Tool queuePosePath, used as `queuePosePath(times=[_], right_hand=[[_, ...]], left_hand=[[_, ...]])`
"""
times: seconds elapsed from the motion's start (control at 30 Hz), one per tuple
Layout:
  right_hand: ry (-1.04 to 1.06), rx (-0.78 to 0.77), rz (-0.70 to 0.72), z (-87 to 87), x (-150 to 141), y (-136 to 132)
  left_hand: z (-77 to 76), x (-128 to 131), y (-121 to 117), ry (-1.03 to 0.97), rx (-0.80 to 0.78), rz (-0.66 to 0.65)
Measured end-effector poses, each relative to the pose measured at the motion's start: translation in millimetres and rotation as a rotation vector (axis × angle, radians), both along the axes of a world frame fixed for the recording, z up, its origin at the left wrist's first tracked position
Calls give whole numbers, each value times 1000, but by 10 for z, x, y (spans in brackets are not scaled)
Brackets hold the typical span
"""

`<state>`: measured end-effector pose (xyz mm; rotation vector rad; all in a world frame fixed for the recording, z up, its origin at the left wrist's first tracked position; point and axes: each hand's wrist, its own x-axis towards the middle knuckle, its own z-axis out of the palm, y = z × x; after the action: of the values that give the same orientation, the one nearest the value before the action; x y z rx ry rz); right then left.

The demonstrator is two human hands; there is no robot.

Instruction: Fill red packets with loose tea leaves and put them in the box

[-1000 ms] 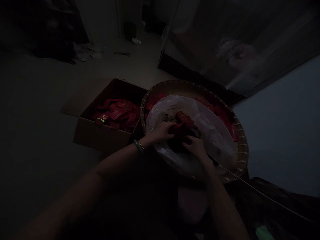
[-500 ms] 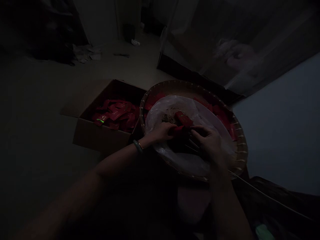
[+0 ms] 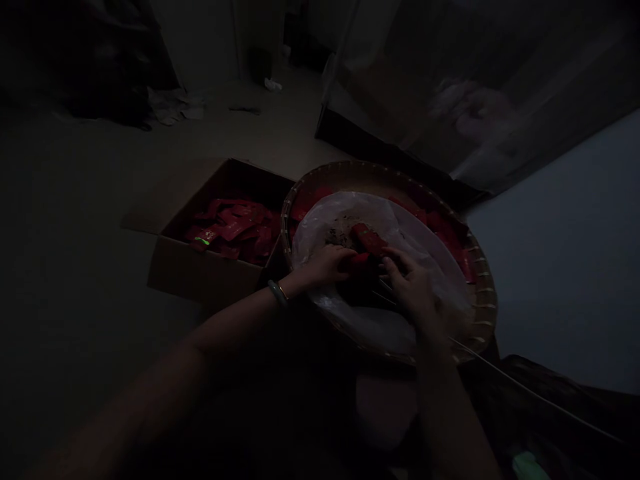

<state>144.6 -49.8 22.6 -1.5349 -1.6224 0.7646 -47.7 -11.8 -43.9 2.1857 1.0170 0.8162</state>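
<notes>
The light is very dim. My left hand, with a bangle at its wrist, is closed on the left end of a small red packet. At that packet's right end, the fingers of my right hand are drawn together on its edge; their tips are hard to make out. Just beyond lies another red packet on a clear plastic sheet. Dark loose bits like dry leaves are scattered beside it. A round woven tray holds the sheet, with more red packets along its far right side.
An open cardboard box full of red packets stands left of the tray. A thin cable runs off to the lower right. Behind the tray is a large plastic-covered piece; a pale wall rises at the right.
My right hand has shifted slightly left and up, its fingers bending at the packet's right end. The left hand keeps its hold in nearly the same place.
</notes>
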Motion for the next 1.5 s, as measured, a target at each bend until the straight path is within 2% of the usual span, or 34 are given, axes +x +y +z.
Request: queuePosePath(times=[0.13, 0.33, 0.5, 0.6, 0.7, 0.8, 0.9, 0.97, 1.07, 1.17, 1.3, 1.5], right_hand=[[-178, 65, -11, -119, 11, 53], [-28, 49, -194, -184, 65, 52], [-153, 159, -125, -285, -31, 29], [-158, 148, -98, -309, -85, 31], [-70, 114, -129, -288, -29, 50], [35, 104, -156, -263, 101, 69], [121, 75, -163, -264, 195, 71], [139, 24, -146, -277, 205, 64], [92, -8, -153, -297, 165, 51], [71, -6, -189, -286, 118, 35], [124, -92, -252, -253, 116, 25], [346, -46, -280, -351, 163, 85]], left_hand=[[-45, -1, 8, 51, 90, -12], [-37, 11, 11, 74, 123, 9], [-29, 23, -28, 88, 134, 43], [-40, 22, -41, 55, 129, 44], [-33, 4, -29, -52, 38, 32], [-39, -25, 11, -179, -168, 14], [-81, -44, 62, -251, -379, -61], [-107, -52, 87, -332, -491, -98], [-108, -66, 103, -469, -613, -83], [-79, -83, 99, -511, -639, -61], [-60, -82, 76, -484, -598, -57], [-31, -79, 47, -490, -661, -101]])
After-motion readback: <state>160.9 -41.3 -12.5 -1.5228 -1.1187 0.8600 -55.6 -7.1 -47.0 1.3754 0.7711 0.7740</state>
